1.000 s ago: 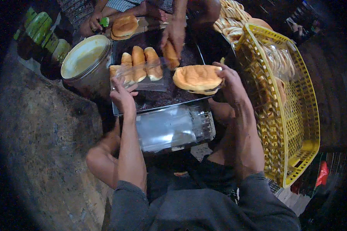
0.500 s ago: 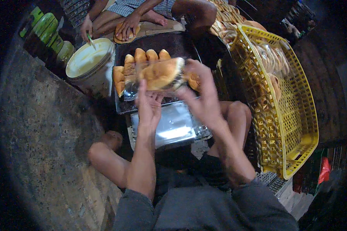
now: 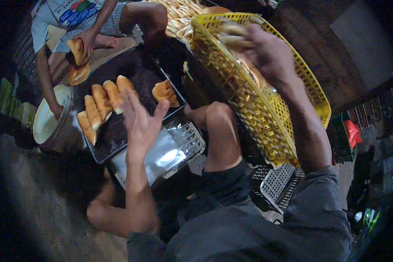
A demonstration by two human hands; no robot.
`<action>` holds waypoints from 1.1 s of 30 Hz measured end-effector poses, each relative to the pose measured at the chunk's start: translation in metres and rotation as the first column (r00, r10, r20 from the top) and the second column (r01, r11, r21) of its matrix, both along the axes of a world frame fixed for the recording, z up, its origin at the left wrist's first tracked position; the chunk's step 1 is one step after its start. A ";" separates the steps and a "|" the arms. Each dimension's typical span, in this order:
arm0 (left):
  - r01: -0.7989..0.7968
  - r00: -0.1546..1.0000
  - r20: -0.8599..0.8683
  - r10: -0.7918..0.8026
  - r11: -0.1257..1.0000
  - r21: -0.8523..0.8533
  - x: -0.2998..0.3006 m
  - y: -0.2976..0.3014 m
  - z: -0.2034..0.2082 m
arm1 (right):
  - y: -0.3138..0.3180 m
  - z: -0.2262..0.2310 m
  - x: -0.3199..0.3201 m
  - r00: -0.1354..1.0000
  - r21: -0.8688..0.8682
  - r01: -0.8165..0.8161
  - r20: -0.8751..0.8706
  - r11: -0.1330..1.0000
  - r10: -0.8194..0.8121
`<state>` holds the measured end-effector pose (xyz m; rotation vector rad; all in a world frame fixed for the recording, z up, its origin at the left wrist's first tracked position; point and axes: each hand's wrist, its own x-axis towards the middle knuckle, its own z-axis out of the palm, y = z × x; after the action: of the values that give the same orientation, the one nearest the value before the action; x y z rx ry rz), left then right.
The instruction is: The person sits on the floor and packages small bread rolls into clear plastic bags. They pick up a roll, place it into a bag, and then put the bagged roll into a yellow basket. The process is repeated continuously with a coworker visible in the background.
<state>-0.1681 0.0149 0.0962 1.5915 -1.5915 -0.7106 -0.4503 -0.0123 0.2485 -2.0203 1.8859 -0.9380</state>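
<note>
My left hand (image 3: 139, 118) hovers open, fingers spread, over a dark baking tray (image 3: 113, 139). On the tray lie several long buns (image 3: 102, 98) in a row and one split bun (image 3: 165, 91) apart from them. My right hand (image 3: 266, 52) is raised over a yellow plastic basket (image 3: 312, 87), blurred by motion, with a pale bun (image 3: 231, 32) at its fingertips. Below my left hand a stack of clear plastic bags (image 3: 161, 155) rests on a white crate.
Another person sits across the tray, holding a bun (image 3: 76, 48) in one hand, with a second bun (image 3: 78, 74) below it. A white bucket (image 3: 48, 122) stands left of the tray. More buns (image 3: 179, 17) are piled behind the basket. A grey perforated crate (image 3: 279, 183) lies by my leg.
My right hand has swung the bun from above the tray up and right to the yellow basket. My left hand has let go of it and stays open over the tray.
</note>
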 end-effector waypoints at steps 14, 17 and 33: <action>-0.251 0.964 -0.040 0.262 0.951 0.180 0.077 0.013 -0.066 | -0.196 0.026 -0.136 0.800 -0.001 -0.018 0.600 1.000 0.015; -0.322 0.941 -0.067 0.332 0.938 0.127 0.087 0.009 -0.061 | -0.234 0.072 -0.109 0.448 0.058 -0.660 0.831 0.749 0.331; 0.132 0.638 -0.770 0.010 0.984 0.122 0.030 0.030 -0.015 | -0.027 -0.026 0.066 0.628 -0.282 -0.204 0.697 0.937 0.346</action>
<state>-0.1380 0.0445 0.0808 1.0775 -0.9437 -1.3764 -0.3846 -0.0393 0.2227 -1.5483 1.0325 -1.5659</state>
